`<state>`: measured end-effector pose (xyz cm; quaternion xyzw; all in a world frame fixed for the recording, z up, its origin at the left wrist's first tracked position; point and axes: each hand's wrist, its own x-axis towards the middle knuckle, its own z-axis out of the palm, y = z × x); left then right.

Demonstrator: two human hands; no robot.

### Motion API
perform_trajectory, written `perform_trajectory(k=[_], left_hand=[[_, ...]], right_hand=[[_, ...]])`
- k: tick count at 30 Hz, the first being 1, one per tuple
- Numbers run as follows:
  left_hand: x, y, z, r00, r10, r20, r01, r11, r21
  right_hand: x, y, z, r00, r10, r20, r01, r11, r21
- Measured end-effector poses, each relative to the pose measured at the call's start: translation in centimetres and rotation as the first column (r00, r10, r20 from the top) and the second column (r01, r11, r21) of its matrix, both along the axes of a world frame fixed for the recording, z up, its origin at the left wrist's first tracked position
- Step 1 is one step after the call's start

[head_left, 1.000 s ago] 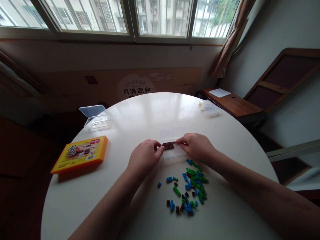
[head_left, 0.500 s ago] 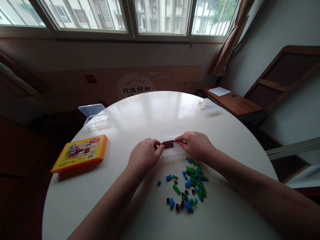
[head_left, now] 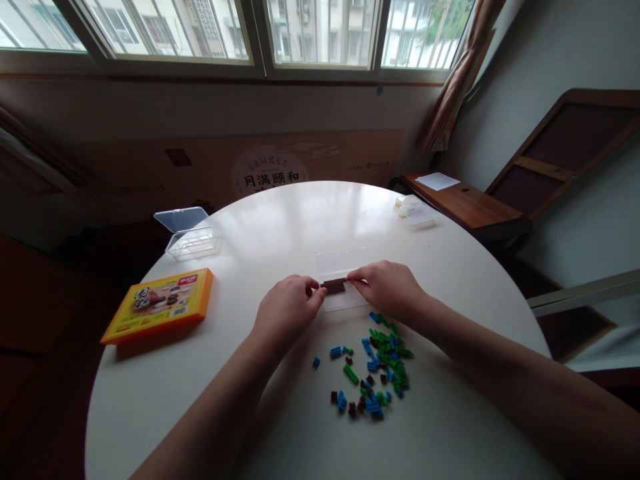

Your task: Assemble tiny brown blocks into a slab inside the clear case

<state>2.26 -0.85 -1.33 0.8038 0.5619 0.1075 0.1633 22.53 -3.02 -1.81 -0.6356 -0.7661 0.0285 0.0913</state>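
Rows of dark brown toy bricks lie side by side in an open clear plastic box, slightly right of the middle of the view. My left hand is closed, its thumb and forefinger pinching at the left end of the rows. From the other side, my right hand pinches at the right end of the top row with thumb and forefinger. Below the box, nearer to me, spreads a loose pile of blue, green and brown toy bricks.
A yellow-orange game box lies on the round white table at left. Behind it stands a clear box with a raised lid. Toward the far right edge sits a clear container with pale pieces, near a wooden folding chair.
Both hands stay at the two ends of the brown brick rows. The whole view has shifted very slightly; otherwise little differs.
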Motion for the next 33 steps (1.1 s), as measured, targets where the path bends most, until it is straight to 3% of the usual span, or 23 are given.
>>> perform_trajectory(k=[9,13,15,17,20,22,25,33], left_hand=[[0.0,0.2,0.1,0.999,-0.009,0.035,0.01,1.0,-0.025],[-0.5,0.0,1.3,0.999,-0.018,0.039,0.018,1.0,-0.011],[-1.0,-0.4,2.4,0.998,-0.051,0.02,0.052,0.999,-0.014],[-1.5,-0.9,3.4,0.981,-0.194,-0.016,0.191,0.975,-0.111],[-1.9,-1.9,4.3,0.922,-0.382,-0.06,0.336,0.868,-0.366],[-1.7,-2.6,4.4,0.9,-0.43,-0.07,0.353,0.815,-0.459],[-1.2,-3.6,4.1,0.857,-0.513,-0.049,0.424,0.756,-0.499],[-0.4,-4.3,3.7,0.845,-0.521,-0.122,0.413,0.78,-0.47]], right_hand=[[0.7,-0.5,0.2,0.993,-0.001,-0.118,0.005,1.0,0.029],[1.3,-1.5,1.8,0.985,0.047,-0.165,-0.033,0.996,0.088],[1.6,-2.1,2.9,0.967,0.156,-0.199,-0.144,0.987,0.074],[1.9,-2.8,4.0,0.93,0.301,-0.212,-0.303,0.953,0.023],[1.9,-3.7,5.2,0.838,0.498,-0.224,-0.528,0.844,-0.099],[1.9,-4.1,5.7,0.811,0.545,-0.214,-0.581,0.793,-0.182],[2.0,-4.5,5.8,0.811,0.562,-0.164,-0.584,0.761,-0.281],[1.5,-5.2,5.3,0.745,0.646,-0.168,-0.66,0.673,-0.335]])
